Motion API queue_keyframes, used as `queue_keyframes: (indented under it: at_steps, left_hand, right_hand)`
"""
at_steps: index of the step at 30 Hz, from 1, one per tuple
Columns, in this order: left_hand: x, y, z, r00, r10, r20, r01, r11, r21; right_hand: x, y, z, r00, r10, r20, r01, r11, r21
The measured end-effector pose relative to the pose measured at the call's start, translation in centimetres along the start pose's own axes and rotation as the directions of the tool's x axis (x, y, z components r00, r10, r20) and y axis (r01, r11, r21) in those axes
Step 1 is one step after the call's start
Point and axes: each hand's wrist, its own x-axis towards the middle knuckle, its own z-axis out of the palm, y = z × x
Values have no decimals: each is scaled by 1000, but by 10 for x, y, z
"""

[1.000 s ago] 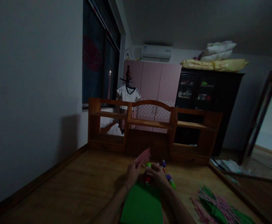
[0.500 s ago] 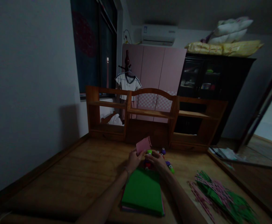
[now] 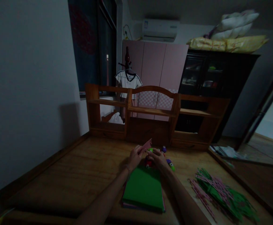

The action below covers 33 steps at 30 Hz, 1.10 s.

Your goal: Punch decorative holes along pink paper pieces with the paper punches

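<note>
Both your forearms reach forward and converge. Your left hand (image 3: pixel 135 157) is closed in a pinch, fingers raised; your right hand (image 3: pixel 158 158) lies palm-down, fingers curled, just beside it.

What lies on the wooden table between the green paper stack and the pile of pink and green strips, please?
In the head view, only bare wooden table lies between the green paper stack and the strips.

a wooden table (image 3: pixel 80 178) carries a green paper stack (image 3: pixel 143 189), small coloured punches (image 3: pixel 168 162) beyond it, a heap of green and pink strips (image 3: pixel 218 190) at right, and a shelf unit (image 3: pixel 155 117) at the back.
</note>
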Motion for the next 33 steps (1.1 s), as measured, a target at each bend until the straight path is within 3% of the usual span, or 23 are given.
queue_keyframes:
  at_steps: [7,20,33]
  left_hand:
    - [-1,3,0,998,-55,-19,55,998,-10]
    - [-2,14,-2,993,-95,77,104,987,-124]
    - [-1,8,1,995,-72,71,81,987,-140]
  right_hand:
    - [-2,-6,2,999,14,-49,-14,1000,2]
    - [-5,-9,7,1000,20,4,-19,999,-39]
    - [-5,-11,6,999,42,-14,-42,999,-30]
